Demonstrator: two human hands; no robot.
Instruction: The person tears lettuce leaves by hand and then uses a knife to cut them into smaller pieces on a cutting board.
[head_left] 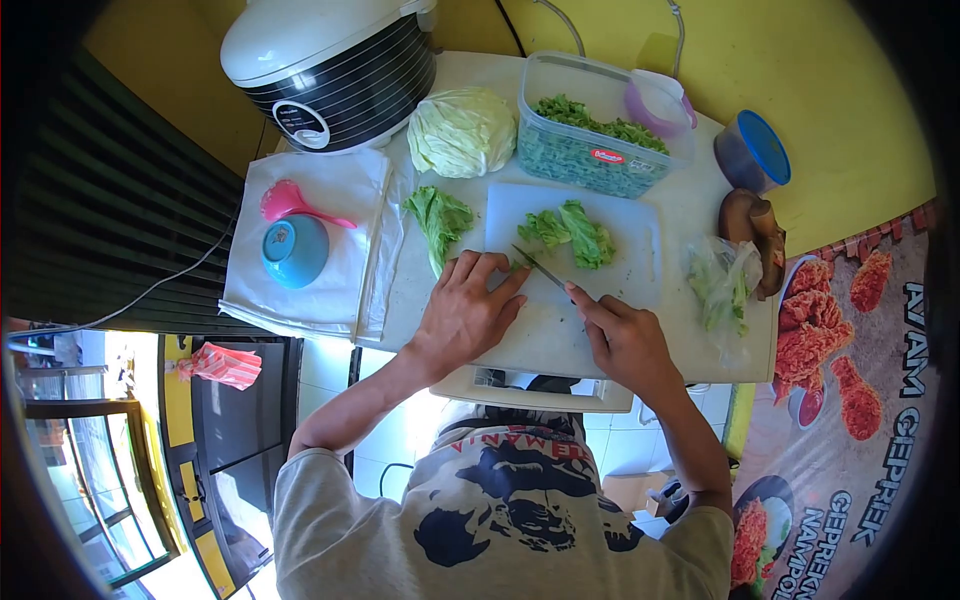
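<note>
My right hand (625, 340) is closed round the handle of a knife (541, 265), its blade slanting up and left over the white cutting board (635, 215). My left hand (470, 310) lies at the board's lower left corner, fingers bent and pressed on a small bit of lettuce (519, 264) beside the blade, mostly hidden under the fingertips. Cut lettuce pieces (588, 236) rest on the board just beyond the knife. Left of the board, near my left knuckles, lies a loose lettuce leaf (438, 222).
At the back stand a rice cooker (330, 75), a cabbage (462, 132) and a clear tub (600, 165) of chopped greens. A blue bowl (295, 252) and pink ladle (300, 204) lie at left. A plastic bag of lettuce (722, 285) and a blue-lidded container (752, 152) are at right.
</note>
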